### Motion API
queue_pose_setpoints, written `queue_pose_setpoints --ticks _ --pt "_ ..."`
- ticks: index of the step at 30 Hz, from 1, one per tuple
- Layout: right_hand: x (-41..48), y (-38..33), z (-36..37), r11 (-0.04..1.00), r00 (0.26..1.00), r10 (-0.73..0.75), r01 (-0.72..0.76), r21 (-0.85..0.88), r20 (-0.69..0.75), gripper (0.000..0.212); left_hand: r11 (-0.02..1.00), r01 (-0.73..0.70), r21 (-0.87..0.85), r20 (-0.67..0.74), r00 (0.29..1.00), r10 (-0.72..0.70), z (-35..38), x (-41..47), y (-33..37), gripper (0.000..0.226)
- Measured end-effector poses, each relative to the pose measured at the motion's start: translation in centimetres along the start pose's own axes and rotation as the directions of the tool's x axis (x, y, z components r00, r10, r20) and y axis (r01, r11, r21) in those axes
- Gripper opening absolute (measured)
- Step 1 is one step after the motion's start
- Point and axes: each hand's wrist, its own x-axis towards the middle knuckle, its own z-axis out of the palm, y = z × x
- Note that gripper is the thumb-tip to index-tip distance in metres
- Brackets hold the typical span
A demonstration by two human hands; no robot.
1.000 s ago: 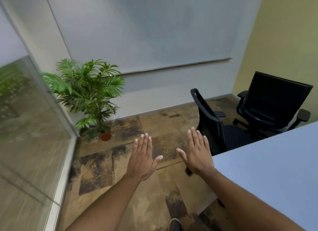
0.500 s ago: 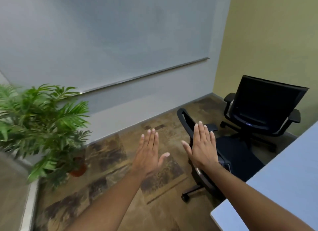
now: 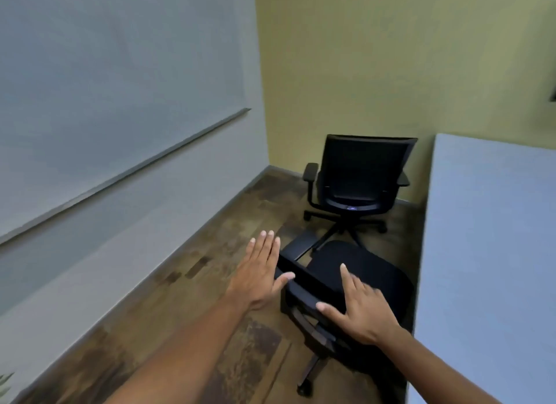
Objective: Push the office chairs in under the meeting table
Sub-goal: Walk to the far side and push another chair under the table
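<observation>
Two bare forearms of yours rise from the bottom edge of the frame toward its centre. Your left hand point(image 3: 259, 275) is flat with the fingers together and extended, the thumb spread to the side and lying against the left end of the near chair's backrest point(image 3: 313, 286). Your right hand point(image 3: 359, 309) lies palm down over the right part of that backrest, fingers spread wide, gripping nothing. Whether either palm presses firmly on the backrest, you cannot tell.

The near office chair point(image 3: 355, 271) sits just below centre, its black seat touching or slightly under the left edge of the pale meeting table point(image 3: 487, 253), which fills the right side of the frame. Its base and a caster show lower down, over the patterned brown floor point(image 3: 228, 253).

Further up, at centre right, the far office chair point(image 3: 361, 175) stands upright in the corner with its backrest toward the yellow wall point(image 3: 376, 57), clear of the table's far left corner. A grey wall with a whiteboard point(image 3: 105, 72) fills the upper left.
</observation>
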Motion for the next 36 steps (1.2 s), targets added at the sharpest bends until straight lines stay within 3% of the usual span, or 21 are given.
queue_pose_setpoints --ticks 4,7,12,17,26,31,36 --pt "0.2 0.2 -0.2 0.99 0.986 0.141 -0.141 -0.008 0.086 0.126 0.968 -0.251 -0.032 0.08 0.964 0.252 1.4 4.4 -2.8 0.109" --pt "-0.6 0.0 0.0 0.954 0.935 0.284 -0.298 0.036 0.212 0.126 0.919 -0.381 -0.103 0.033 0.922 0.386 3.5 7.1 -3.9 0.101" --pt "-1.8 -0.3 -0.3 0.923 0.905 0.374 -0.385 0.018 0.206 0.13 0.884 -0.447 -0.139 -0.168 0.89 0.424 5.0 8.3 -4.0 0.078" --pt "-1.7 -2.2 -0.5 0.912 0.903 0.403 -0.409 0.008 0.151 0.122 0.856 -0.499 -0.136 -0.225 0.857 0.464 5.3 9.5 -5.3 0.07" --pt "-2.4 -4.3 -0.1 0.888 0.889 0.458 -0.458 0.037 0.025 0.094 0.819 -0.562 -0.116 -0.193 0.822 0.536 5.0 11.9 -5.6 0.068" --pt "-1.1 -5.4 0.1 0.863 0.866 0.499 -0.497 0.088 0.001 0.086 0.754 -0.648 -0.111 -0.221 0.755 0.617 5.0 15.6 -6.1 0.056" --pt "0.9 -6.3 0.0 0.815 0.82 0.572 -0.569 0.111 0.006 0.1 0.67 -0.737 -0.089 -0.192 0.673 0.714 4.9 20.7 -6.6 0.051"
